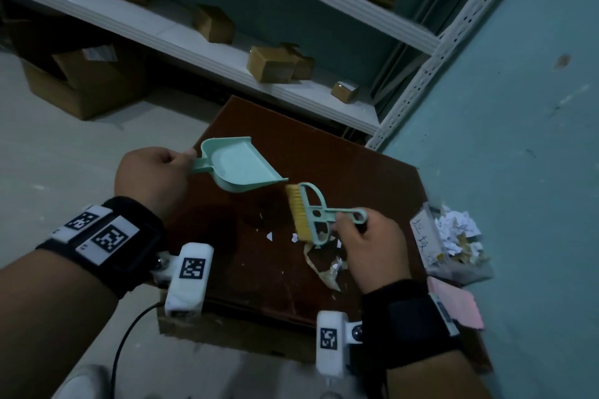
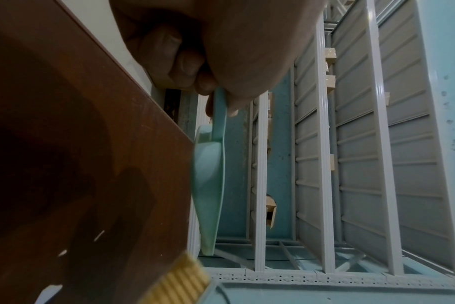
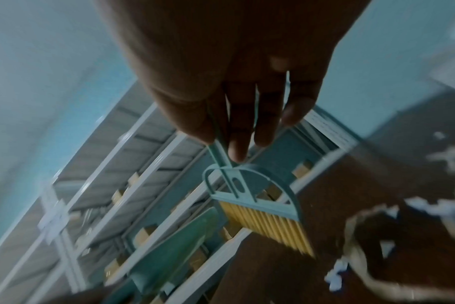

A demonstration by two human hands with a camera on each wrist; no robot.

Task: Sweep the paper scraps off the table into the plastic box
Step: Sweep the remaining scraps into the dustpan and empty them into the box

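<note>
Over table [image 1: 324, 146]: dustpan [image 1: 236, 168], brush [image 1: 308, 214].

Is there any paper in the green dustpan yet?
No, the mint-green plastic dustpan in the left hand shows only bare plastic inside.

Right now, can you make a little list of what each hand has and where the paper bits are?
left hand: holds the green dustpan by its handle, above the table
right hand: holds the small brush, bristles yellow
paper scraps: some white and brown bits lie on the table by the brush
plastic box: at the table's right edge, with crumpled paper in it
</note>
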